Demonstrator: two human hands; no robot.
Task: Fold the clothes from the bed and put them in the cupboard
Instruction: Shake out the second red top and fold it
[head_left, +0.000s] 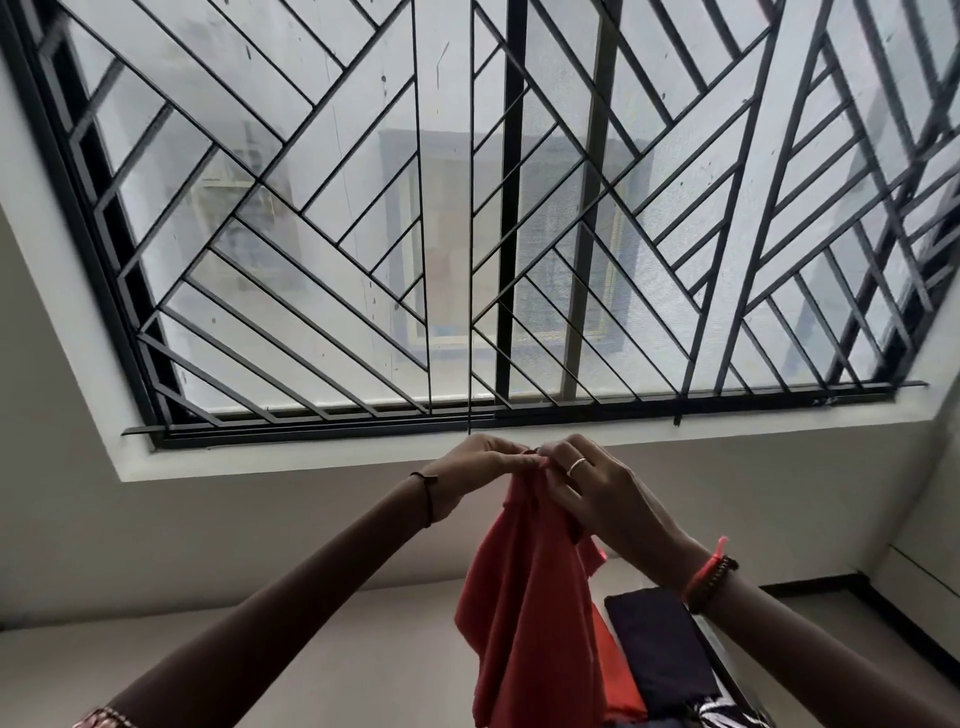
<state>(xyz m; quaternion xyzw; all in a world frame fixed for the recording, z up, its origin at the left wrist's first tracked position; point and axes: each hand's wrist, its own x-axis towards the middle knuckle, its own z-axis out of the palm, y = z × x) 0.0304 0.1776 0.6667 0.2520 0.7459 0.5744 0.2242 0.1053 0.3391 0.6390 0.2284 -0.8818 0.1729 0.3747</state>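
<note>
A grilled window (363, 208) with black diagonal bars fills the pale wall (234, 545) behind, and its sill (311, 457) runs just behind the raised grips. The left grip (480, 462) and the right grip (592, 493), which wears a ring (576, 466), meet there. Each is pinched tight on the top edge of a red garment (524, 613), with the fingertips almost touching.

The garment hangs straight down below the grips in loose vertical folds. It looks thin, soft and light, with no stiffness of its own, and will likely sag wherever it is not held. The best hold is probably along that top edge, with the grips drawn apart toward two corners to spread it flat.

Below and right of the right grip lies a dark folded cloth (660, 649), with a black-and-white striped piece (719, 714) lower still. I cannot tell what they rest on.
</note>
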